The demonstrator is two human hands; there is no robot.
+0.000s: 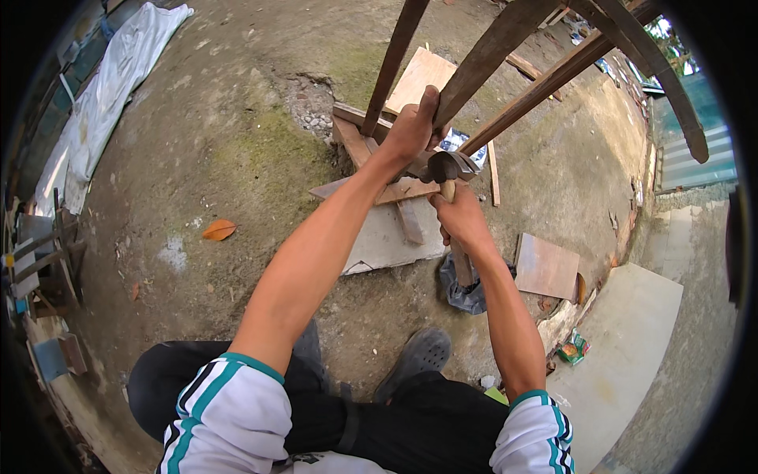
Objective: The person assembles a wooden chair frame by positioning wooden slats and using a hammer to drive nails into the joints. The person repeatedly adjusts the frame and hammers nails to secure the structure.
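My left hand (414,130) is closed around a dark wooden slat (493,59) of a tilted wooden frame, with the thumb pointing up along it. Several long legs or rails of this frame, one of them a curved piece (659,67), reach toward the top of the view. In my right hand (464,220) is a hammer (446,167), gripped by its pale handle just below the dark metal head. The hammer's head is close beside the frame's lower joint, above a short wooden crosspiece (407,191); whether they touch I cannot tell.
Under the frame lies a grey slab (383,245), with a plywood piece (422,75) beyond. A black plastic bag (464,291), a square board (546,267) and a large pale sheet (624,347) lie to the right. White sheeting (118,99) runs along the far left.
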